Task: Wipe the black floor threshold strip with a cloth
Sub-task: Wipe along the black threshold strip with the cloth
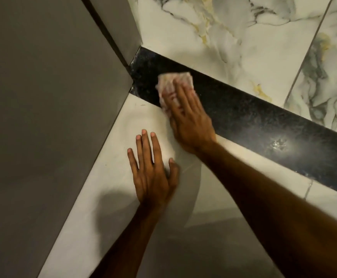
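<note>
A glossy black threshold strip (pixel 253 117) runs diagonally across the floor from the wall corner at upper left to the right edge. My right hand (pixel 187 119) lies flat on a pale pink-and-white cloth (pixel 170 83), pressing it onto the strip near its left end. The cloth's near edge overhangs onto the plain tile. My left hand (pixel 151 169) rests palm down with fingers spread on the pale floor tile, just in front of the strip, holding nothing.
A grey wall or door panel (pixel 49 117) fills the left side and meets the strip's end. Marbled white tiles (pixel 233 37) with grey and gold veins lie beyond the strip. Plain pale tile (pixel 95 207) lies on the near side.
</note>
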### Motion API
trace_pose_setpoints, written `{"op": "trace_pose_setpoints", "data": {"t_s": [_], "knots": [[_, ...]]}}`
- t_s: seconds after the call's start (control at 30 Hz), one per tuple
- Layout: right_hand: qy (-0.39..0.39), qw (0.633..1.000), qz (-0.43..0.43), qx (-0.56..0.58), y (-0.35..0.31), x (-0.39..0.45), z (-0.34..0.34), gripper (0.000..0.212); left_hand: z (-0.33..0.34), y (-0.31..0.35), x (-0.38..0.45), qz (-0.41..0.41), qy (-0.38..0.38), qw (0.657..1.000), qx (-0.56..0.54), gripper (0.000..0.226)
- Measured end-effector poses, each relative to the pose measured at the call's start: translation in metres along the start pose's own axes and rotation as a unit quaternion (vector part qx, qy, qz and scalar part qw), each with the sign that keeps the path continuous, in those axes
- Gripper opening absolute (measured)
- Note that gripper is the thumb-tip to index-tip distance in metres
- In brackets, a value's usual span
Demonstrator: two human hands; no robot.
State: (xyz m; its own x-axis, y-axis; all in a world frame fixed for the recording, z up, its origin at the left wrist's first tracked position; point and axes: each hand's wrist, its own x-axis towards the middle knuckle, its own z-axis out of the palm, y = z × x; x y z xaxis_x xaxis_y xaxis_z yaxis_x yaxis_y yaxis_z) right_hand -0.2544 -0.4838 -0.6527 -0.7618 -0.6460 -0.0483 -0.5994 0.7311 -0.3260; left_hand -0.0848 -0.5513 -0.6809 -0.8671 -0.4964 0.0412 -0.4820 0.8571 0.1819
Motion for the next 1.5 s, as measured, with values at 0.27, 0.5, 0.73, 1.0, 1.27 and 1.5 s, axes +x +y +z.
{"op": "trace_pose_setpoints", "data": {"t_s": [0.27,0.5,0.73,1.0,1.27,1.5], "knots": [[0.020,0.997,0.072,-0.036,0.051,-0.053,-0.016,0.061,0.001,0.001,0.003,0.006,0.000,1.000,0.001,0.073],[-0.064,0.994,-0.084,0.005,0.001,0.061,-0.011,0.071,0.005,0.002,0.000,0.009,0.041,0.999,0.004,0.070],[-0.037,0.994,-0.094,-0.036,0.049,-0.031,-0.020,0.063,0.000,0.001,-0.001,0.019,-0.001,1.000,0.018,0.073],[-0.046,0.998,-0.029,0.010,-0.020,0.117,-0.012,0.071,0.006,0.002,0.000,0.013,0.007,1.000,-0.017,0.072],[-0.060,0.996,-0.065,-0.011,-0.006,0.132,-0.011,0.069,0.006,0.001,0.001,0.017,-0.002,0.999,-0.028,0.072],[-0.074,0.990,-0.115,-0.023,-0.018,0.108,-0.011,0.075,0.003,0.003,0.003,0.011,-0.006,1.000,-0.026,0.072]]}}
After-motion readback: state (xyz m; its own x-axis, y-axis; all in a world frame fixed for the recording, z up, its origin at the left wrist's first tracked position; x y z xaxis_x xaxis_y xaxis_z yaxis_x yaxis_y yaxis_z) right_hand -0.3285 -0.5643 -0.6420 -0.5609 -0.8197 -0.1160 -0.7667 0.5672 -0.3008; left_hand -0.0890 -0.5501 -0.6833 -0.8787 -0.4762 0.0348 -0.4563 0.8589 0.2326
